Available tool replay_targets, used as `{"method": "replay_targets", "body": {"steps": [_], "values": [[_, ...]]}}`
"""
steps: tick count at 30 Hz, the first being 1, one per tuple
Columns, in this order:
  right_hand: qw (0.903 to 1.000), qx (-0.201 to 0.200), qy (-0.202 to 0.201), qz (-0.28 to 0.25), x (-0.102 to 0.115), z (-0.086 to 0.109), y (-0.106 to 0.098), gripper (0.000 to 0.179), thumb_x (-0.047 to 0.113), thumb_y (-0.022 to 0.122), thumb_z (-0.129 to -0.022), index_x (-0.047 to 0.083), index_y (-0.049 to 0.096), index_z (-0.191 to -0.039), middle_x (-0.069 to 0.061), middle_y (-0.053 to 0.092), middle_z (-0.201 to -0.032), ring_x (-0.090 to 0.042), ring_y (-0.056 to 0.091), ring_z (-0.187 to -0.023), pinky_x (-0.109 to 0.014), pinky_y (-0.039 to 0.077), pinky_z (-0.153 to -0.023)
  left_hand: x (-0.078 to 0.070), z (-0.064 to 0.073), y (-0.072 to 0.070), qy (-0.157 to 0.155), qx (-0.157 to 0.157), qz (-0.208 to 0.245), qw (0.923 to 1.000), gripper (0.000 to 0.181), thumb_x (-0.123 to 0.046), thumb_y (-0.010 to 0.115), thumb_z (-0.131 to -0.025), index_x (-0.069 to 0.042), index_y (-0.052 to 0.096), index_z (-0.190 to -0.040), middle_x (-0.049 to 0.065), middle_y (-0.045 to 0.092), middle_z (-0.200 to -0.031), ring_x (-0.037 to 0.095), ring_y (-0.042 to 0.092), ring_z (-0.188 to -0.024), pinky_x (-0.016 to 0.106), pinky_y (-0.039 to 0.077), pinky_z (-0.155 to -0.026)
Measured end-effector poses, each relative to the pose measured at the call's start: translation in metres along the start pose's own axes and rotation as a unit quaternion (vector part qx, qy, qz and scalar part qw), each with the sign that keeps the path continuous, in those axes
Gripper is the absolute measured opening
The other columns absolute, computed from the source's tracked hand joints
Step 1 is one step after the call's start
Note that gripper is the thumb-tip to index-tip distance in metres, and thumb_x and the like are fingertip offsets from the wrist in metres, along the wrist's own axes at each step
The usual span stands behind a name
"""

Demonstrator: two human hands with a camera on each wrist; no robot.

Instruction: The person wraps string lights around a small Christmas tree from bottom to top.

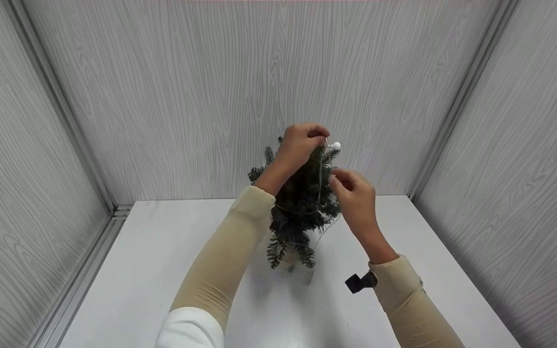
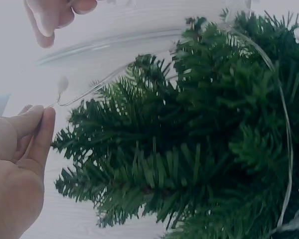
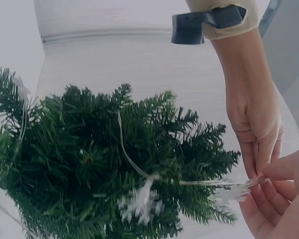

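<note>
A small artificial Christmas tree (image 1: 302, 193) stands on the white table, its needles dark green. My left hand (image 1: 302, 142) is at its top and pinches a thin clear string of lights (image 2: 84, 94) between thumb and fingers. A small white ornament (image 1: 336, 145) hangs from the string beside those fingertips. To the right and a little lower, my right hand (image 1: 356, 195) has its thumb and fingertips bent close together beside the string; whether they grip it cannot be told. In the right wrist view, white snowflakes (image 3: 141, 203) hang along the string on the branches.
The white table (image 1: 162, 270) meets a grey wood-grain wall (image 1: 186, 96) at the back. Similar panels stand to the left (image 1: 7, 169) and right (image 1: 515, 145). A black wrist camera (image 1: 356, 283) juts out from the right sleeve (image 1: 404, 290). Loose string (image 1: 328, 228) hangs at the tree's right side.
</note>
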State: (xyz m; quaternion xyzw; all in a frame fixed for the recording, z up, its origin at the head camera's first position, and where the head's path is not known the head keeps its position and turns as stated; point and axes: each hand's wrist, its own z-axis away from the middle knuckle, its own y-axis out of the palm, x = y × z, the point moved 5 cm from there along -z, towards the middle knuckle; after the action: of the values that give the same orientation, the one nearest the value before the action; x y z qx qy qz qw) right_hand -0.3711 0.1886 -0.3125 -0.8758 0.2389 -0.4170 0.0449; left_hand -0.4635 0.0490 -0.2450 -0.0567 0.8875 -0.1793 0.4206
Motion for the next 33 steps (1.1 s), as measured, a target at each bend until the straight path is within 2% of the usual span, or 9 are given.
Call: {"method": "replay_targets", "body": {"steps": [4, 9, 16, 21, 24, 29, 33], "values": [[0.9998, 0.013, -0.017, 0.002, 0.004, 0.003, 0.008, 0.022, 0.020, 0.066, -0.092, 0.005, 0.070, -0.108, -0.004, 0.066, -0.092, -0.013, 0.059, -0.077, -0.025, 0.048, -0.065, 0.005, 0.001, -0.007, 0.006, -0.009, -0.020, 0.9997, 0.010, -0.009, 0.063, -0.093, -0.011, 0.073, -0.097, 0.000, 0.070, -0.092, 0.008, 0.063, -0.080, 0.023, 0.050, -0.071], [0.9990, 0.029, -0.033, -0.009, 0.010, 0.006, 0.020, 0.024, 0.020, 0.065, -0.093, 0.004, 0.069, -0.109, -0.003, 0.065, -0.095, -0.012, 0.060, -0.081, -0.027, 0.049, -0.069, 0.011, 0.004, -0.017, 0.006, -0.023, -0.027, 0.9994, 0.011, -0.009, 0.063, -0.093, -0.010, 0.073, -0.097, 0.003, 0.070, -0.094, 0.007, 0.064, -0.082, 0.022, 0.051, -0.074], [0.9979, 0.046, -0.042, -0.017, 0.022, 0.008, 0.036, 0.023, 0.020, 0.065, -0.093, 0.004, 0.069, -0.109, -0.001, 0.065, -0.095, -0.010, 0.060, -0.081, -0.026, 0.051, -0.069, 0.020, 0.011, -0.032, 0.005, -0.044, 0.006, 0.9990, 0.011, -0.008, 0.063, -0.093, -0.011, 0.072, -0.099, 0.007, 0.070, -0.099, 0.008, 0.064, -0.086, 0.025, 0.052, -0.075], [0.9968, 0.063, -0.048, -0.012, 0.026, 0.013, 0.048, 0.023, 0.020, 0.064, -0.093, 0.004, 0.070, -0.108, 0.000, 0.065, -0.093, -0.008, 0.060, -0.078, -0.026, 0.051, -0.066, 0.029, 0.019, -0.040, 0.009, -0.053, 0.015, 0.9985, 0.009, -0.011, 0.064, -0.093, -0.012, 0.072, -0.097, 0.004, 0.070, -0.097, 0.008, 0.064, -0.088, 0.026, 0.052, -0.076], [0.9962, 0.075, -0.043, -0.013, 0.024, 0.016, 0.055, 0.021, 0.019, 0.064, -0.094, 0.004, 0.070, -0.108, 0.000, 0.064, -0.093, -0.008, 0.060, -0.075, -0.027, 0.051, -0.063, 0.033, 0.025, -0.043, 0.009, -0.059, 0.021, 0.9980, 0.009, -0.012, 0.064, -0.093, -0.011, 0.072, -0.097, 0.002, 0.071, -0.095, 0.008, 0.065, -0.087, 0.026, 0.052, -0.073], [0.9960, 0.085, -0.029, -0.003, 0.017, 0.018, 0.063, 0.019, 0.017, 0.063, -0.094, 0.004, 0.070, -0.107, 0.000, 0.065, -0.092, -0.008, 0.061, -0.074, -0.027, 0.051, -0.063, 0.038, 0.034, -0.044, 0.017, -0.071, 0.007, 0.9973, 0.011, -0.010, 0.062, -0.094, -0.010, 0.072, -0.097, 0.000, 0.071, -0.094, 0.008, 0.065, -0.085, 0.026, 0.050, -0.066], [0.9963, 0.079, -0.028, 0.020, 0.012, 0.017, 0.066, 0.017, 0.016, 0.065, -0.093, 0.006, 0.071, -0.105, 0.000, 0.066, -0.095, -0.008, 0.062, -0.079, -0.027, 0.052, -0.067, 0.041, 0.038, -0.043, 0.030, -0.078, 0.011, 0.9964, 0.011, -0.010, 0.061, -0.094, -0.009, 0.072, -0.097, 0.002, 0.070, -0.094, 0.010, 0.065, -0.086, 0.026, 0.052, -0.069]]}}
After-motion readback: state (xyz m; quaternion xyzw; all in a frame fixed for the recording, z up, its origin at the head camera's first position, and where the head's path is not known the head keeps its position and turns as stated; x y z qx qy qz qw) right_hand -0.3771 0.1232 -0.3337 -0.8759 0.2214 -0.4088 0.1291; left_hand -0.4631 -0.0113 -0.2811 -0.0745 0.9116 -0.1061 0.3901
